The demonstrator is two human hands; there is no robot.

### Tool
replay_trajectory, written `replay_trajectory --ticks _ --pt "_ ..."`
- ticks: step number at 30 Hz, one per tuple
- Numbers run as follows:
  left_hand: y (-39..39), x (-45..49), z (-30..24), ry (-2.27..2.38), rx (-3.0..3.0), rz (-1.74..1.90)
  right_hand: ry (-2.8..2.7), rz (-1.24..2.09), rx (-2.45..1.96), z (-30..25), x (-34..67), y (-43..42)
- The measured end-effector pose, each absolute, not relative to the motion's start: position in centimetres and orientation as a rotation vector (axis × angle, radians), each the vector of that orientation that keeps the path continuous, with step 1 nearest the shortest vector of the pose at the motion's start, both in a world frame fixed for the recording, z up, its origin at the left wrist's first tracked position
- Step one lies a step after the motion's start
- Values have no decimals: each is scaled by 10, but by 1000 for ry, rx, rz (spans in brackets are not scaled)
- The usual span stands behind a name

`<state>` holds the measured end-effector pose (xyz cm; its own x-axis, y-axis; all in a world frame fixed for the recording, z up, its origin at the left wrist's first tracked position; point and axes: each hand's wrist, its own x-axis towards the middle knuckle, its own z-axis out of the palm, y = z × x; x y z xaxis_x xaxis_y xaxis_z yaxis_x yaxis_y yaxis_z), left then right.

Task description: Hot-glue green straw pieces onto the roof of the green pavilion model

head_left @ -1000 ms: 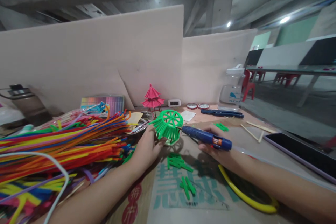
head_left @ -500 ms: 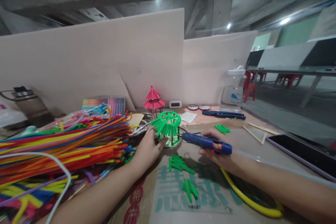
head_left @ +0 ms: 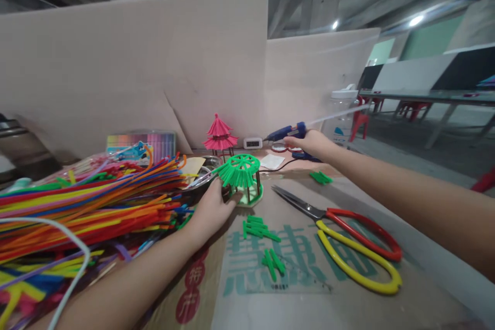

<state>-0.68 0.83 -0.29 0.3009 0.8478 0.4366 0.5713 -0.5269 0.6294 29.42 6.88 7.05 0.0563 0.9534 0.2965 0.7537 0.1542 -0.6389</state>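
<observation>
My left hand (head_left: 212, 209) is closed on the near left side of a small pavilion model (head_left: 240, 175), its thumb at the pale green base. The model has dark posts and a round roof of green pipe-cleaner pieces; part of the roof frame is bare. My right hand (head_left: 311, 143) grips a blue hot glue gun (head_left: 284, 133) at the back right, apart from the model. The gun's nozzle points left near a small white digital clock (head_left: 252, 143), and a long translucent glue stick (head_left: 338, 113) juts from its rear. Short green pipe-cleaner pieces (head_left: 260, 228) lie in front of the model.
Large scissors (head_left: 325, 216) with red and yellow handles lie partly open at the right. Colourful pipe cleaners (head_left: 96, 201) heap up on the left. Behind stand a pink pagoda model (head_left: 219, 136), a marker set (head_left: 141, 147), a clear jug (head_left: 340, 121) and a pale partition (head_left: 154, 62).
My right hand has carried the glue gun away from the pavilion model, up and back toward the partition, uncovering the scissors. My left hand still holds the model. The view has tilted down slightly.
</observation>
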Motion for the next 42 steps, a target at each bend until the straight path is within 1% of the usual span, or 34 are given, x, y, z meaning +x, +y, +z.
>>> replay_trajectory --ticks 4,9,15,19,21,25,32,42 --pt "11 -9 -7 1257 2216 1080 -1727 444 -1735 42 290 100" --pt "11 -8 -8 1219 2130 1105 -1781 476 -1835 16 287 107" --pt "9 -7 -5 1282 2060 1054 -1972 257 -1891 28 309 98" --pt "14 -9 -9 1210 2117 1072 -2102 47 -1933 41 328 67" --pt "16 -10 -12 1204 2096 1072 -2155 -4 -1975 44 336 50" --pt "18 -9 -13 1151 2054 1087 -2228 -5 -2031 34 344 30" --pt "15 -7 -8 1056 2134 1060 -2281 -5 -2012 12 341 36" --pt "20 -10 -10 1150 2200 998 -2183 14 -2065 44 357 37"
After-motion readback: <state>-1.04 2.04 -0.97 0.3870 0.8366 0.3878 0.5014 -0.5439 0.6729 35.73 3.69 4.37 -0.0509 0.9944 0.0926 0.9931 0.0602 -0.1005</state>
